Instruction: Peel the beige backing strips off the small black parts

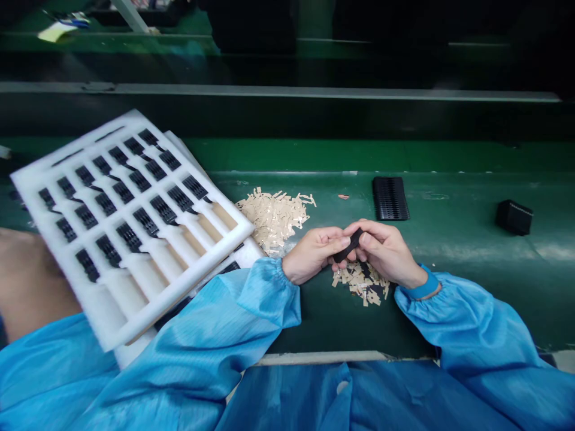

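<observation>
Between both hands is a small dark block-like piece (348, 246), tilted; its exact kind is too small to tell. My left hand (317, 250) pinches its lower left end, thumb on top. My right hand (386, 250), with a blue band at the wrist, closes on its upper right side. Just below the hands lies a small heap of flat beige strips (363, 284), with some dark bits among them. A larger heap of similar beige pieces (273, 215) spreads to the left of my left hand.
A white foam tray (171, 263) with rows of black finned parts rests tilted on another tray at left. Behind my right hand lies a black ribbed stack (390, 199). A black block (514, 217) sits farther right on the green table (458, 251). Someone's bare arm (31, 281) shows at far left.
</observation>
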The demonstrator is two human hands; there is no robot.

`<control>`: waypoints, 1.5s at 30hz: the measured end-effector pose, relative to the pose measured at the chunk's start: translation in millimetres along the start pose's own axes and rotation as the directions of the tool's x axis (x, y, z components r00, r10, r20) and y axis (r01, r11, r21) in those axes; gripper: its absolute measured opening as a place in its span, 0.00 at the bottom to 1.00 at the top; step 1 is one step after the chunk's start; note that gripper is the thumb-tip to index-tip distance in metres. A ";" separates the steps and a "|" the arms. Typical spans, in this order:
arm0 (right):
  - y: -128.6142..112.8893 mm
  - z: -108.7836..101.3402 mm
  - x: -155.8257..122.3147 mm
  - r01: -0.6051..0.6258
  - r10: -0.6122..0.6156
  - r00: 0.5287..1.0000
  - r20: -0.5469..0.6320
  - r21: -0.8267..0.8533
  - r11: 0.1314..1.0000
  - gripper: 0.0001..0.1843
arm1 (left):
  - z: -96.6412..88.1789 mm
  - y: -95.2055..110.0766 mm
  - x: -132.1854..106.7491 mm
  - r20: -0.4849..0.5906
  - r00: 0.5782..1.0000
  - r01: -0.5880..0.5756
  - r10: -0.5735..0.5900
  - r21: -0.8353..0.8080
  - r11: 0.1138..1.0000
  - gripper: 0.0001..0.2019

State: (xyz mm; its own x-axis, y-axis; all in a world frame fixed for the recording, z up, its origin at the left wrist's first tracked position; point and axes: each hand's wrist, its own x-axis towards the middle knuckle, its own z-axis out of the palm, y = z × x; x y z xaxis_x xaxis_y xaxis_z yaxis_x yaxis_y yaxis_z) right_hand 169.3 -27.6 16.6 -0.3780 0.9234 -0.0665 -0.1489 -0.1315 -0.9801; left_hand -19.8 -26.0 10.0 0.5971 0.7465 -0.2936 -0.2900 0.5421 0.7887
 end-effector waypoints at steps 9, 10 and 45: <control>-6.8 -4.9 3.9 -0.116 0.082 0.982 -0.172 -0.198 0.973 0.20 | -4.0 -0.8 4.1 -0.175 0.980 -0.064 0.095 0.175 0.982 0.19; -8.5 -6.8 5.0 -0.155 0.118 0.978 -0.171 -0.219 0.963 0.20 | -5.3 -1.4 5.4 -0.198 0.973 -0.073 0.122 0.238 0.968 0.19; -27.4 -25.1 3.9 0.132 -0.210 0.978 -0.001 -0.777 0.616 0.12 | -5.9 -11.1 9.7 -0.163 0.913 -0.273 0.374 0.438 0.856 0.15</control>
State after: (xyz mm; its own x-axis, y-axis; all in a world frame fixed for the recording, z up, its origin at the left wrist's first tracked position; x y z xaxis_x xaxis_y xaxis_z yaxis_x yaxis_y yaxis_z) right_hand 194.9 -11.3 38.5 -0.3374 0.9308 0.1408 0.5685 0.3207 -0.7576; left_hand -15.2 -22.6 -4.7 0.3149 0.9472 -0.0607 -0.0836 0.0914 0.9923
